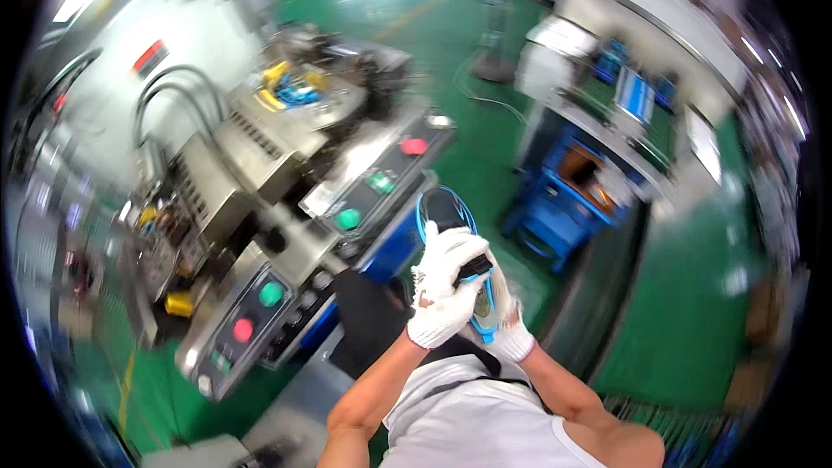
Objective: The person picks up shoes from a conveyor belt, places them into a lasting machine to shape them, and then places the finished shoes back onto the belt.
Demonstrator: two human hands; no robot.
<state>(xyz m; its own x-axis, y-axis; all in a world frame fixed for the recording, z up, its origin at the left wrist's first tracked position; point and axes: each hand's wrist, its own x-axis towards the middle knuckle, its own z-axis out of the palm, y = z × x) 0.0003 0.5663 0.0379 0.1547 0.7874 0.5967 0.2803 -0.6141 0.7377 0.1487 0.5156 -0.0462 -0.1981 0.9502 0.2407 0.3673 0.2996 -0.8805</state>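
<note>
In front of my torso, my two hands in white knit gloves hold a long, narrow piece with a bright blue rim and a dark middle (444, 208). Its exact kind is hard to make out. My left hand (448, 273) is closed over the middle of it, fingers curled. By those fingers a small black block (473, 268) shows; whether it belongs to the piece I cannot tell. Partly behind the piece, my right hand (510, 321) supports its right side near the lower end, most of its fingers hidden.
To the left stands a metal machine with two control panels (373, 180) bearing red and green buttons. Yellow and blue parts (295, 87) lie on its far station. A blue stool-like stand (555, 217) with a brown box is at right, beside a white-framed bench (598, 121). The floor is green.
</note>
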